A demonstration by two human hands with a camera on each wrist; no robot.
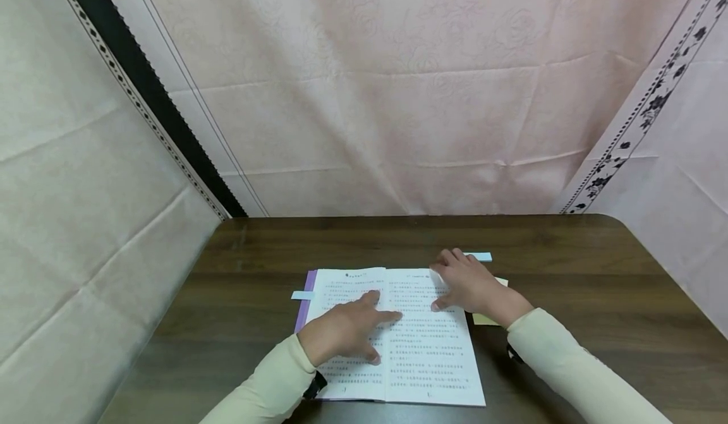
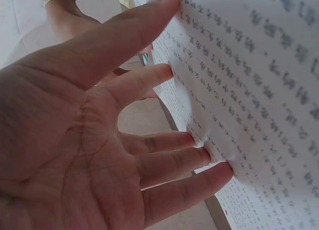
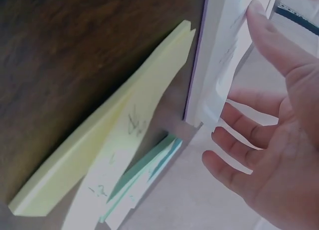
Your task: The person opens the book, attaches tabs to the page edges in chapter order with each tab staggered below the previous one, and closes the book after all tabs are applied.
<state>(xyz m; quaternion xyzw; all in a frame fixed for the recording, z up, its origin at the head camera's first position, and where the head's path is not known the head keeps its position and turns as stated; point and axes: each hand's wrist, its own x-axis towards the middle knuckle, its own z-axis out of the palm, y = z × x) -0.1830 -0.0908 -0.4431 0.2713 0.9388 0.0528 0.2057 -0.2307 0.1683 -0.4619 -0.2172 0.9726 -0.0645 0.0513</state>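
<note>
An open book (image 1: 428, 367) with printed pages and a purple cover edge lies on the table. My left hand (image 1: 348, 324) is spread over its middle, and in the left wrist view the fingertips (image 2: 225, 171) press on the page. At the upper part of the right page is my right hand (image 1: 472, 288), its thumb (image 3: 266, 28) on the paper and its other fingers around the page's top edge. A pale blue tab (image 1: 301, 295) sticks out from the book's left side. Just right of the book lies a yellow sticky-note pad (image 3: 144, 75), partly hidden by my right wrist in the head view.
Near the yellow pad is a green-blue pad (image 3: 144, 177); a pale blue strip (image 1: 479, 256) shows beyond my right hand. The brown wooden table (image 1: 239, 323) ends at pale patterned cloth (image 1: 398, 95) hanging behind and at both sides.
</note>
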